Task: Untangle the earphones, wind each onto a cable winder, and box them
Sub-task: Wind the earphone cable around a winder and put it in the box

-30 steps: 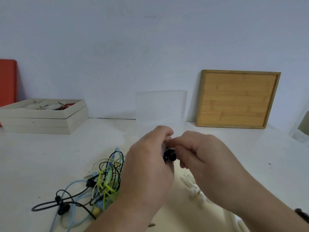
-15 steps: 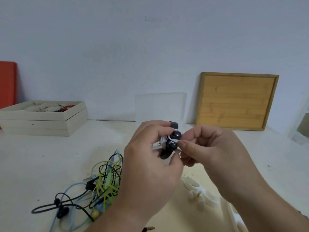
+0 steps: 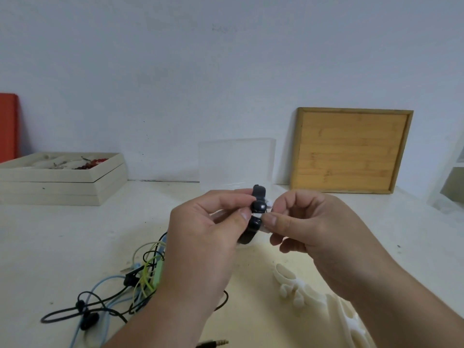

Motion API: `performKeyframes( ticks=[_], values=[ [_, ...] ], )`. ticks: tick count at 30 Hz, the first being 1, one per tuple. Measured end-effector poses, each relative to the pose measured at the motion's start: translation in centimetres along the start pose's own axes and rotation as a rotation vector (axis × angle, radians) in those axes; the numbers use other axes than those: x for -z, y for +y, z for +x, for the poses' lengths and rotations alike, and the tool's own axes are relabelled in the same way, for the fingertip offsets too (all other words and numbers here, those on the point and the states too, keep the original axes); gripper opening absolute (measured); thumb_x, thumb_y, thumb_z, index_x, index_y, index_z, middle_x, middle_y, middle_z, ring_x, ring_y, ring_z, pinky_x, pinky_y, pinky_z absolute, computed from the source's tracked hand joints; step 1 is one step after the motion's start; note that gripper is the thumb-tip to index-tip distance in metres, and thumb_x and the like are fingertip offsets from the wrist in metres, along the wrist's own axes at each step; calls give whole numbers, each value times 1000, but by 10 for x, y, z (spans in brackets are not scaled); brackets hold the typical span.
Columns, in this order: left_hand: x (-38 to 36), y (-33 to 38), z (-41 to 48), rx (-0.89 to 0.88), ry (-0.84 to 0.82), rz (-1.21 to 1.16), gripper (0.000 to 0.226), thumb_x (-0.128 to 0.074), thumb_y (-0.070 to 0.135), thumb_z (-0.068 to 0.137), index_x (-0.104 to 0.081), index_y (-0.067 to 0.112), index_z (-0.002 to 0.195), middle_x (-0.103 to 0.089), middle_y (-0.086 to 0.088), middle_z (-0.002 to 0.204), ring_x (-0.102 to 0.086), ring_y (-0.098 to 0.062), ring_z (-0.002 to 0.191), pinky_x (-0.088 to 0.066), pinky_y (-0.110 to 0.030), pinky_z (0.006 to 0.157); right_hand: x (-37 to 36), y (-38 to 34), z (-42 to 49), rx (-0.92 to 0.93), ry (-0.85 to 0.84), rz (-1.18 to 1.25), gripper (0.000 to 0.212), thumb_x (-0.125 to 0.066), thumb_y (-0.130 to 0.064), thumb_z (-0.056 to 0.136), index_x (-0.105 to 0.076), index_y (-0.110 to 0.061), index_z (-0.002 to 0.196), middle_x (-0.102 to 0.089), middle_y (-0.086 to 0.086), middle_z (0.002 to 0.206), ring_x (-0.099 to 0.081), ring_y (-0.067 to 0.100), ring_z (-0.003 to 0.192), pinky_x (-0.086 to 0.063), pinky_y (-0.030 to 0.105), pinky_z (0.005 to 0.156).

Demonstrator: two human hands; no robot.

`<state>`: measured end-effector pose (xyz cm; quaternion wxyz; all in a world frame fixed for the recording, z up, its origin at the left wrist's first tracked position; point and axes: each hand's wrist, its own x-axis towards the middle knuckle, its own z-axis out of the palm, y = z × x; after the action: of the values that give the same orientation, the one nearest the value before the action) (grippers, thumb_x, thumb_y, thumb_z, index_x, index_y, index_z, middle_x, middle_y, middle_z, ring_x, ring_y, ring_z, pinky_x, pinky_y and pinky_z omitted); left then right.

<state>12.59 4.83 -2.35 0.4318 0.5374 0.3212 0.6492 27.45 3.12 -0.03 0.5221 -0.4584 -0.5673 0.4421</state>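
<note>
Earphones in black (image 3: 256,206), wound into a tight bundle on a white cable winder (image 3: 268,204), are held in the air between both hands, above the middle of the worktop (image 3: 75,234). The left hand (image 3: 200,244) pinches the bundle from the left, its thumb and forefinger closed on the black coils and its other fingers curled behind. The right hand (image 3: 319,229) pinches the winder's white edge from the right between thumb and forefinger. Its remaining fingers are loosely curled below and hold nothing that can be made out.

On the worktop near the left, partly hidden by the left forearm, lies a tangle of earphones (image 3: 140,277) in black, pale blue and yellow-green cords. A metal jack plug (image 3: 217,343) pokes out at the near edge. To the near right, under the right wrist, several spare winders (image 3: 298,290) lie together in a white cluster.

Just beyond the hands stands a clear plastic box (image 3: 236,162), upright against the wall. To its right a bamboo tray (image 3: 351,151) leans on the same wall. At the far left sits a stack of beige trays (image 3: 60,187) with small red and pale items in the top one, and a red panel (image 3: 8,126) shows at the left edge.
</note>
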Motion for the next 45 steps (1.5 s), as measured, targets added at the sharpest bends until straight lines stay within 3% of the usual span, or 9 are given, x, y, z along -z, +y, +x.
performKeyframes(
  ticks=[8, 15, 20, 24, 26, 30, 35, 41, 45],
  values=[
    [1, 3, 1, 22, 58, 29, 35, -62, -12, 87, -68, 20, 73, -78, -8, 91, -76, -33, 81, -58, -54, 78, -1, 3, 1, 68, 70, -103, 16, -74, 2, 80, -75, -8, 68, -68, 10, 61, -62, 16, 55, -50, 26, 56],
    [0, 2, 0, 6, 30, 41, 36, -62, -15, 86, -63, 18, 71, -77, -5, 90, -76, -26, 84, -54, -42, 71, -4, 0, -3, 84, 106, -167, 16, -74, -4, 80, -73, -11, 66, -67, 7, 56, -60, 11, 51, -47, 17, 52],
    [2, 0, 2, 26, 20, 1, 39, -61, -20, 83, -65, 17, 72, -76, -8, 89, -76, -30, 85, -57, -49, 75, -5, 3, -2, 73, 126, -183, 15, -74, -3, 80, -73, -9, 66, -67, 7, 55, -59, 12, 49, -47, 18, 52],
    [2, -5, 2, 110, 3, -57, 18, -67, -3, 68, -66, 10, 80, -73, -14, 90, -75, -35, 85, -57, -62, 81, -5, 8, 0, 48, 147, -264, 13, -77, -8, 80, -73, -11, 68, -69, 7, 59, -60, 11, 52, -51, 24, 55],
    [1, -8, 1, 187, -21, -38, 28, -69, 3, 60, -66, 7, 87, -75, -9, 86, -74, -33, 82, -54, -64, 86, -4, 8, 2, 25, 114, -308, 11, -77, -10, 81, -73, -10, 71, -71, 7, 61, -61, 11, 53, -52, 24, 56],
    [7, -5, 8, 224, 35, -15, 41, -79, -4, 51, -74, 11, 89, -76, -10, 96, -74, -34, 88, -57, -53, 90, 14, 7, 10, 5, 239, -156, 13, -72, -7, 86, -70, -3, 74, -68, 8, 62, -62, 16, 54, -51, 28, 56],
    [29, 0, 27, 200, 178, 3, 27, -70, -8, 82, -68, 3, 107, -71, -16, 109, -74, -30, 93, -62, -42, 79, 35, 11, 18, -78, 411, -66, 16, -67, -4, 88, -68, -4, 72, -64, 3, 59, -58, 14, 50, -50, 31, 57],
    [10, -1, 49, 159, 136, 384, 18, -81, 18, 81, -72, 16, 96, -76, 4, 85, -74, -16, 70, -56, -25, 53, 32, 19, 21, -97, 389, -92, 18, -65, -4, 86, -66, -7, 68, -62, 0, 57, -57, 12, 47, -46, 26, 52],
    [-22, -17, 77, 167, 10, 592, 19, -81, 31, 80, -70, 18, 87, -73, 8, 70, -64, -10, 62, -54, -28, 58, 33, 19, 21, -92, 389, -85, 18, -65, -5, 86, -66, -8, 68, -62, -1, 56, -56, 11, 46, -46, 25, 51]
  ],
)
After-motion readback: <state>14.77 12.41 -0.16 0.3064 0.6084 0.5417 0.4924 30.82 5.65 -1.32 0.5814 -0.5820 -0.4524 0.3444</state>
